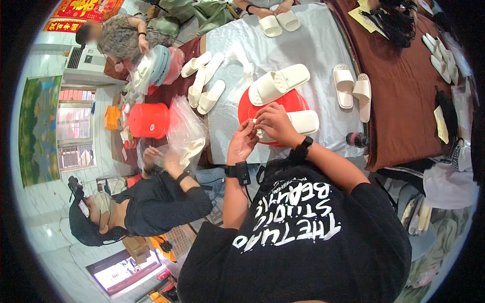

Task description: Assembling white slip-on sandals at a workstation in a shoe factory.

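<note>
My left hand (243,140) and my right hand (278,124) meet over the left side of a round red stool or upturned tub (245,105). Their fingertips pinch together at one spot, on something small and whitish that I cannot make out. Beneath my right hand lies a cream slipper (305,121), its strap end partly hidden by the fingers. A second cream slipper (283,84) rests across the far part of the red top, tilted up to the right. Both my wrists wear black bands.
Pale sheeting (313,45) covers the table. Cream slippers (343,87) lie right, others (211,96) left. A dark bottle (357,140) lies near the right edge. A co-worker at left handles a bagged slipper (192,151) beside a red bucket (148,120); another person's hands hold slippers (270,26) opposite.
</note>
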`<action>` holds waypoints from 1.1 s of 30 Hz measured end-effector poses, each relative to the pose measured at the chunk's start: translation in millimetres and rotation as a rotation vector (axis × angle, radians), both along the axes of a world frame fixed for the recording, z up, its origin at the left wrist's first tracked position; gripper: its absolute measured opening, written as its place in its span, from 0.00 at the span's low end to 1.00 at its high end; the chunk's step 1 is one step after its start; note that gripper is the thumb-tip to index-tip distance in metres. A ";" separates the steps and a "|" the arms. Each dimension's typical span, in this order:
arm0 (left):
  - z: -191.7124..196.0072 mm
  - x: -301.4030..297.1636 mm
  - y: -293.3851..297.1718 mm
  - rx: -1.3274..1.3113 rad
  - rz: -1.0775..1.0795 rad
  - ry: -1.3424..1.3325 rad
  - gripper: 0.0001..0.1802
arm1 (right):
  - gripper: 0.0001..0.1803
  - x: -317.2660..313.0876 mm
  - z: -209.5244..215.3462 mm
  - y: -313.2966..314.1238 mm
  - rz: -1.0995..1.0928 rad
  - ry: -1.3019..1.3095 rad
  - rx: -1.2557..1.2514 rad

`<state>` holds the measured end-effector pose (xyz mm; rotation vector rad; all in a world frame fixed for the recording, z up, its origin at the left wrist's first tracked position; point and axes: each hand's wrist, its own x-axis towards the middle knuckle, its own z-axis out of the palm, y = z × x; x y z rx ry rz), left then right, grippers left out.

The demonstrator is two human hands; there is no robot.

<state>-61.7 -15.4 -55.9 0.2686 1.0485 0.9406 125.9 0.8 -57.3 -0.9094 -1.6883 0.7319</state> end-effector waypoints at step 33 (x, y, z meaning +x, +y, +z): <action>-29.1 14.0 -3.3 0.060 0.150 -0.044 0.06 | 0.07 -17.2 -9.5 6.6 -0.163 -0.064 -0.030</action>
